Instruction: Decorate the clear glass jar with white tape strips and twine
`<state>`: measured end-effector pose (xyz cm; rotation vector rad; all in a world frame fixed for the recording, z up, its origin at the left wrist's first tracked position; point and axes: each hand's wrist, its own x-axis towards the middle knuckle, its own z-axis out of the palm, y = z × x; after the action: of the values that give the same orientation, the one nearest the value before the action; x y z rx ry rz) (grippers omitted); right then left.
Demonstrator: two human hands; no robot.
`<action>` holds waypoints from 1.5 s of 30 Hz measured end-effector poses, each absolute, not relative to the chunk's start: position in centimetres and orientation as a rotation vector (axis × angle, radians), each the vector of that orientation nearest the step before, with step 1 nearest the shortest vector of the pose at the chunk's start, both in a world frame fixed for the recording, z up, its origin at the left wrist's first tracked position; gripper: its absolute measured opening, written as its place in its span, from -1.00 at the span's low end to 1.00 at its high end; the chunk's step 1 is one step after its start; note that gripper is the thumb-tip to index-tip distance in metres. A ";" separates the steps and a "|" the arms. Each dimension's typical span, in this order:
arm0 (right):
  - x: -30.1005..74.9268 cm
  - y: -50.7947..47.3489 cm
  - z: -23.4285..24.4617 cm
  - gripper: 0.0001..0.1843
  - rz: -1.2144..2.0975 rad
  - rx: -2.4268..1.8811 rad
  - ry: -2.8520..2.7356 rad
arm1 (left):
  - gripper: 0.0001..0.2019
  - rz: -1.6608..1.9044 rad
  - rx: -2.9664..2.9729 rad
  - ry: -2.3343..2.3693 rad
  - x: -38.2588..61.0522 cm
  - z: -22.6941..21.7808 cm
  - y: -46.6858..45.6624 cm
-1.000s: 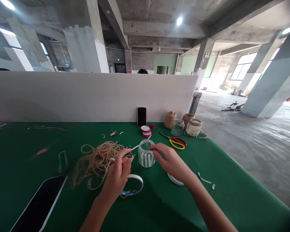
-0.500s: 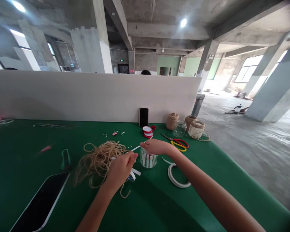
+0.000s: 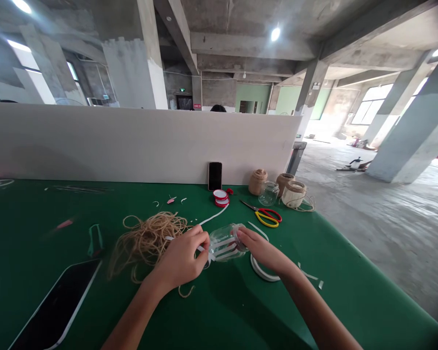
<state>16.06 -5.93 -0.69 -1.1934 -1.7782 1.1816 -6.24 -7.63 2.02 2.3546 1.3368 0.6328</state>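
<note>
the left hand [image 3: 178,257] is clamped on a white tape strip [image 3: 215,217] at one end of the glass jar [image 3: 224,244], lying sideways on the green table [image 3: 350,287]; the right hand [image 3: 263,253] grips the other end.

Bright mixed daylight and lamplight, with wide-angle bowing at the edges

Daylight is admitted through the windows [image 3: 372,97], and a ceiling lamp [image 3: 275,34] is lit; the panes are blown out to white. Soft shadows are cast by the forearms [image 3: 314,311] on the green tablecloth [image 3: 350,291]. The concrete pillar [image 3: 410,126] is bent by distortion, and the corners are darkened.
</note>
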 end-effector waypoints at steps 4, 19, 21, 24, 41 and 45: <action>15.6 -7.3 -1.4 -0.68 1.101 -1.225 -1.754 | -0.87 0.623 2.403 1.327 -5.6 2.7 -7.8; 13.6 -10.4 -2.5 -0.83 0.946 -1.279 -1.659 | -0.84 0.669 2.298 1.391 -3.1 1.0 -7.3; 13.6 -10.4 -2.6 -0.84 0.928 -1.289 -1.662 | -0.84 0.665 2.295 1.402 -3.1 0.9 -7.3; 13.5 -10.5 -2.6 -0.85 0.911 -1.296 -1.656 | -0.84 0.653 2.293 1.406 -3.1 0.7 -7.3; 13.0 -9.9 -3.3 -0.81 0.705 -1.455 -1.683 | -0.84 0.621 2.358 1.449 -2.6 0.8 -7.1; 12.6 -9.7 -3.2 -0.77 0.620 -1.569 -1.655 | -0.86 0.650 2.361 1.449 -2.4 0.7 -7.1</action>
<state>12.64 -9.70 -3.20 -1.5689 -1.6550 0.6197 -2.43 -7.11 0.66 2.3608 1.4490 0.6496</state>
